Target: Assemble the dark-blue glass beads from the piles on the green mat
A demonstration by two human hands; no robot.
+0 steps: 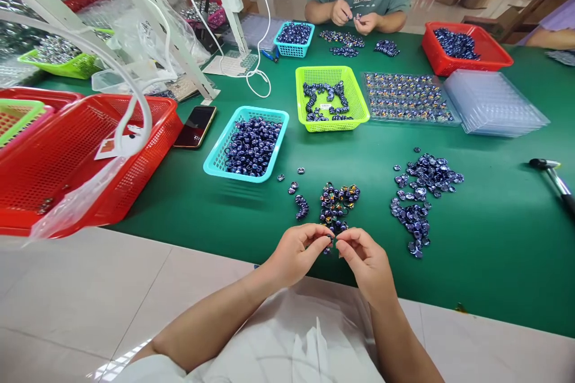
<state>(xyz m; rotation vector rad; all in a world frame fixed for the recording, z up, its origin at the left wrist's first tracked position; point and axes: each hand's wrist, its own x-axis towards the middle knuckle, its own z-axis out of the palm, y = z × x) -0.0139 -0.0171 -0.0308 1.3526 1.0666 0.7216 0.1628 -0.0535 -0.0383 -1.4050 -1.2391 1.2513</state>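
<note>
My left hand [300, 249] and my right hand [365, 258] meet at the near edge of the green table [494, 239], fingers pinched together on a small dark blue piece [333, 238] between them. Just beyond my fingertips lies a small heap of blue and gold pieces [338, 202]. A short string of blue pieces [301, 207] lies to its left. A bigger loose pile of blue pieces [420, 194] spreads to the right.
A teal basket [215, 158] of blue pieces, a phone [196, 126] and red baskets [67, 155] stand left. Further back are a green basket [354, 96], clear trays [494, 109], another red basket [494, 57]. A person opposite handles pieces. A tool [554, 179] lies right.
</note>
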